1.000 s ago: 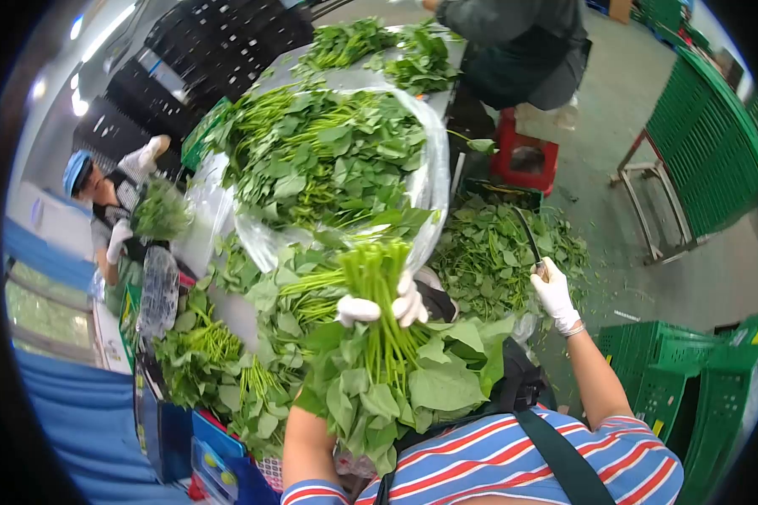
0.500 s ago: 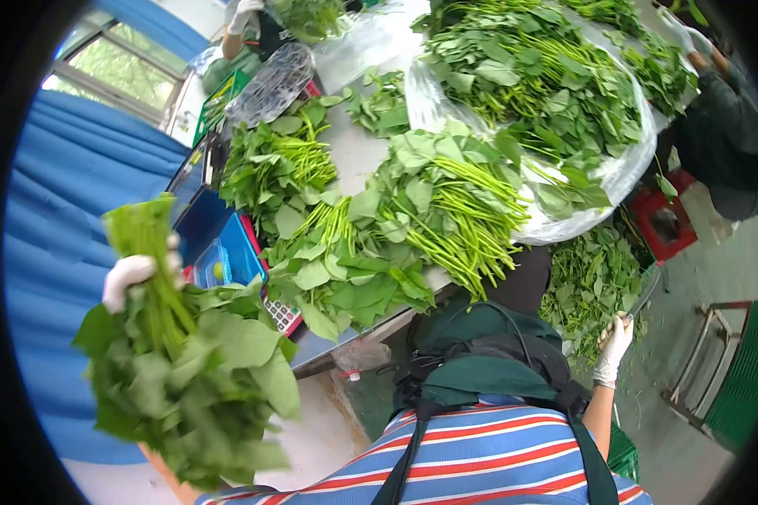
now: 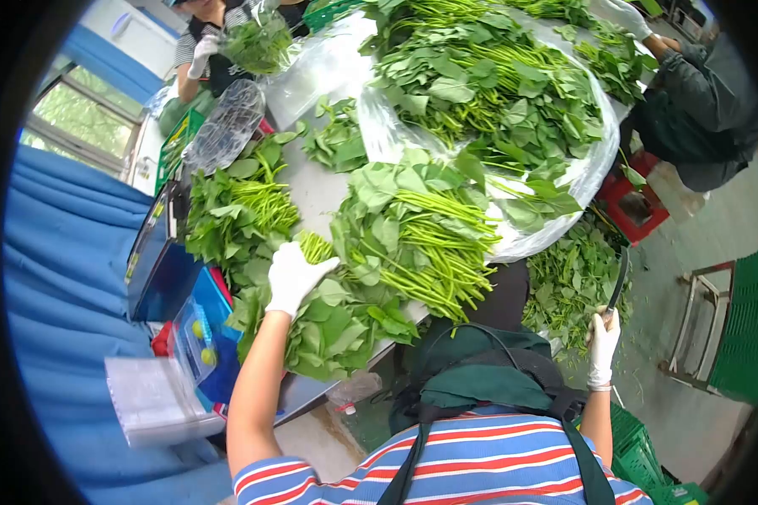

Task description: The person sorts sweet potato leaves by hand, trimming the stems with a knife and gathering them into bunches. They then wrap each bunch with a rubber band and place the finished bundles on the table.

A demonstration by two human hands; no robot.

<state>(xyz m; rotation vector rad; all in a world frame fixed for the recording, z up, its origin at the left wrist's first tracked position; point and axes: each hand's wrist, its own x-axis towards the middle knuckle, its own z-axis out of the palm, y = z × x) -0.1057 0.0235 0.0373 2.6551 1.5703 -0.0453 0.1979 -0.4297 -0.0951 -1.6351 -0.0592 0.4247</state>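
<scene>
My left hand (image 3: 295,276), in a white glove, is closed over a bunch of leafy greens (image 3: 327,332) at the near left of the table. Its thumb points right, while the bunch partly hides the fingers. Just right of it lies a bigger pile of leafy greens (image 3: 413,231), with long green stems toward me. Low on the right, my gloved right hand (image 3: 602,341) grips a knife (image 3: 621,282) by its handle. The dark, slightly curved blade points up, beside loose greens (image 3: 568,282) below table level.
A clear plastic sheet (image 3: 602,143) under heaped greens edges the table. Blue folders (image 3: 202,337) and a plastic sleeve (image 3: 156,400) lie at left. One co-worker's gloved hand (image 3: 202,55) is at the back left; another person (image 3: 695,109) stands right. A red stool (image 3: 636,210) is nearby.
My left hand has come from the far left, where it held up a bunch of greens, to a bunch on the table. My right hand still holds the knife. The view has shifted.
</scene>
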